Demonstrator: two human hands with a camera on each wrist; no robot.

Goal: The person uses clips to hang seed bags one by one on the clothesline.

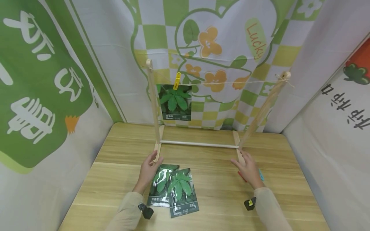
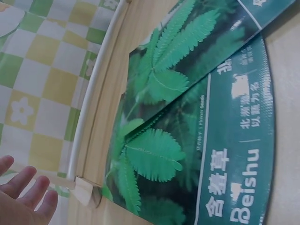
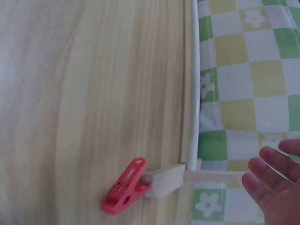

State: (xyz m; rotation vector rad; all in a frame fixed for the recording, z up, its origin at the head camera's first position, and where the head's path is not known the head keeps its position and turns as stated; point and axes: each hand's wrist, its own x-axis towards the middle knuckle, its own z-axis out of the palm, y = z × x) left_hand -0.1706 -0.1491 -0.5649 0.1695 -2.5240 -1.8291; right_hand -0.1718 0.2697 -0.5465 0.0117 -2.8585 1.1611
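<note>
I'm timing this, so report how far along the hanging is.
Done: a green rectangular leaf-printed packet hangs from thin white string by a yellow plastic clip. In hand: nothing; left grip and right grip empty. Probably remaining: two glossy green packets overlapping on the woodgrain table; red plastic clip unused.

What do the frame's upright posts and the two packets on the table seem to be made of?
Upright posts: probably wood, pale and matt, with faint grain-like streaks.

Two packets: glossy, perhaps plastic film or coated paper; they catch bright glare.
</note>
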